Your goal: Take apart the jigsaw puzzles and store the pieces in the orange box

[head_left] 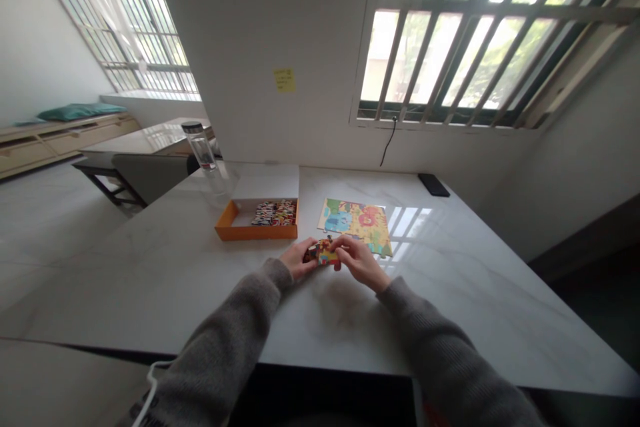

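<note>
My left hand (301, 259) is closed around a small stack of colourful jigsaw puzzle pieces (326, 255), held just above the table. From the other side, the fingers of my right hand (359, 260) pinch at the pieces' right edge. How many pieces lie between the hands I cannot make out. Just beyond them lies a partly joined jigsaw puzzle (373, 230) with blue and red animal pictures and an uneven lower edge. To the left stands an open orange box (250, 233), with many puzzle pieces (275, 212) packed at its right side.
A glass bottle (201, 147) with a dark lid stands at the table's far left edge. A black phone (433, 185) lies at the back right. On the wall is a yellow sticky note (285, 80), and a black cable (387, 143) hangs below the barred window.
</note>
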### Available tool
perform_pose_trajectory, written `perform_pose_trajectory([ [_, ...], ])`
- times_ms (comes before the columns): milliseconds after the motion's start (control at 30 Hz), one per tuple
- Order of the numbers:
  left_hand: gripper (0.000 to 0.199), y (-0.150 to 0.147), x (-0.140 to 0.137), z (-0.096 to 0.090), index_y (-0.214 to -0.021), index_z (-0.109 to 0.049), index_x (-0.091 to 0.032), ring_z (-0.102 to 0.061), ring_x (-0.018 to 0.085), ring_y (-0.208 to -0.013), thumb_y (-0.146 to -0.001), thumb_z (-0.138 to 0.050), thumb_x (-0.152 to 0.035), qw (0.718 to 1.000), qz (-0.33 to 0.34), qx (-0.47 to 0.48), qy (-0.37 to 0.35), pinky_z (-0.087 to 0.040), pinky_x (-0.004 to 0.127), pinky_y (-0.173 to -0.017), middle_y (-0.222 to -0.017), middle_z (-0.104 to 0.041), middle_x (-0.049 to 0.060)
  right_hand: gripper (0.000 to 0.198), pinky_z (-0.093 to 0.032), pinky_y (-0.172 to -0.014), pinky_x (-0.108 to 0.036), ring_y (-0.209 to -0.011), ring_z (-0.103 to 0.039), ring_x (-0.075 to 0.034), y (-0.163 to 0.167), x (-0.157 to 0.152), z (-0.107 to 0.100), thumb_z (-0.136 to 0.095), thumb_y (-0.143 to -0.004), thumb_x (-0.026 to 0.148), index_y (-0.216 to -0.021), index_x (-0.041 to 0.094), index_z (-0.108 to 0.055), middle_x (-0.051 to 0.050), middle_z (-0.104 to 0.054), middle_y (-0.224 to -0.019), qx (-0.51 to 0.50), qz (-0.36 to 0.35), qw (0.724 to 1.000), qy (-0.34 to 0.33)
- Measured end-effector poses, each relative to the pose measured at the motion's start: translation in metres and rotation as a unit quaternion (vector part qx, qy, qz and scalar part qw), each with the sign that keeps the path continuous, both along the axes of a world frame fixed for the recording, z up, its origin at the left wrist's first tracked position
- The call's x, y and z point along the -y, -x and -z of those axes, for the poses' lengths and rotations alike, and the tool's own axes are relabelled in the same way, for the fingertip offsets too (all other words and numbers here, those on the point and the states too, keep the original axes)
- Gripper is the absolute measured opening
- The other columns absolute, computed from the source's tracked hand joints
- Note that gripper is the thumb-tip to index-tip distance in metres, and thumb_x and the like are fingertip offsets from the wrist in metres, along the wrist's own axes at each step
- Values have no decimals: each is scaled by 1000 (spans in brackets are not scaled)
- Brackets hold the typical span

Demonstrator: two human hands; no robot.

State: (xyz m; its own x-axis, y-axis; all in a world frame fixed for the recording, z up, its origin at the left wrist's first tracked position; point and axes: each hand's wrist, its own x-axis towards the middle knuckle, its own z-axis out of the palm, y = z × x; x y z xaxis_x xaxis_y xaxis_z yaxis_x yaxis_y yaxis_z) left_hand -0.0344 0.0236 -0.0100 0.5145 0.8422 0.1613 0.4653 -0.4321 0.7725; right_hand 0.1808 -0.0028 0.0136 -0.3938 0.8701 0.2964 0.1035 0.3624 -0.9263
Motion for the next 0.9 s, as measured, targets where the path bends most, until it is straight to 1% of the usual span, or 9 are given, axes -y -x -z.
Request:
perform_pose_trajectory([
  [67, 37, 0, -1, 2, -111, -56, -16, -61, 18, -80, -78, -64, -29, 1000, -2, 1, 2, -49, 28, -77, -91, -65, 3, 11, -50, -57, -25, -58, -60, -12, 2, 0, 4, -52, -89, 22, -99, 20, -56, 1, -61, -75, 28, 37, 998, -46],
  [133, 36, 1, -2, 4, -109, -56, -16, -60, 18, -78, -77, -65, -28, 1000, -3, 0, -2, -48, 28, -75, -90, -64, 3, 26, -51, -63, -27, -65, -58, -12, 2, 0, 4, -54, -89, 20, -115, 22, -52, -1, -61, -85, 71, 60, 989, -116],
  [200, 38, 3, -4, 5, -110, -56, -17, -61, 18, -79, -75, -66, -28, 1000, 8, 2, -9, -49, 29, -75, -92, -64, 3, 33, -51, -71, -29, -73, -57, -14, 1, 1, 1, -51, -92, 17, -124, 24, -50, -3, -60, -91, 118, 54, 974, -183],
  [300, 47, 6, -7, 6, -115, -55, -18, -61, 20, -85, -72, -70, -28, 999, 30, 5, -13, -49, 29, -78, -96, -65, 3, 28, -51, -79, -30, -83, -56, -16, -1, 1, -3, -45, -95, 14, -118, 25, -57, -5, -57, -98, 161, 7, 958, -238],
  [433, 54, 6, -6, 5, -117, -55, -19, -62, 20, -89, -68, -76, -30, 999, 31, 1, 8, -49, 29, -81, -98, -66, 3, 28, -51, -81, -31, -87, -54, -16, 2, 1, 4, -45, -96, 16, -116, 27, -62, -5, -50, -99, 177, 5, 947, -267],
  [600, 44, 0, 0, 1, -112, -56, -17, -61, 20, -84, -80, -67, -45, 1000, 4, -1, -3, -48, 30, -79, -94, -65, 3, 35, -53, -81, -33, -86, -55, -16, 4, -1, 13, -49, -96, 20, -128, 31, -57, -6, -50, -105, 187, 2, 945, -269],
  [700, 39, -1, 1, 1, -113, -56, -18, -61, 19, -84, -82, -65, -41, 1000, -1, -13, 0, -47, 29, -78, -93, -65, 3, 35, -53, -79, -34, -84, -56, -17, -19, -13, 9, -48, -97, 22, -131, 29, -56, -7, -53, -106, 184, 68, 942, -272],
  [833, 39, -2, -2, 8, -110, -62, -19, -59, 22, -86, -78, -69, -39, 994, -63, -75, -54, -46, 33, -82, -91, -62, 5, 24, -48, -93, -42, -103, -55, -24, -66, -34, 13, -53, -96, 28, -115, 24, -65, -9, -61, -104, 289, 139, 904, -282],
  [900, 40, -3, -4, 12, -111, -63, -21, -59, 23, -88, -77, -70, -40, 990, -76, -94, -73, -46, 35, -85, -94, -61, 6, 31, -45, -97, -44, -110, -52, -27, -79, -40, 21, -62, -90, 38, -118, 23, -65, -11, -62, -112, 372, 148, 878, -263],
])
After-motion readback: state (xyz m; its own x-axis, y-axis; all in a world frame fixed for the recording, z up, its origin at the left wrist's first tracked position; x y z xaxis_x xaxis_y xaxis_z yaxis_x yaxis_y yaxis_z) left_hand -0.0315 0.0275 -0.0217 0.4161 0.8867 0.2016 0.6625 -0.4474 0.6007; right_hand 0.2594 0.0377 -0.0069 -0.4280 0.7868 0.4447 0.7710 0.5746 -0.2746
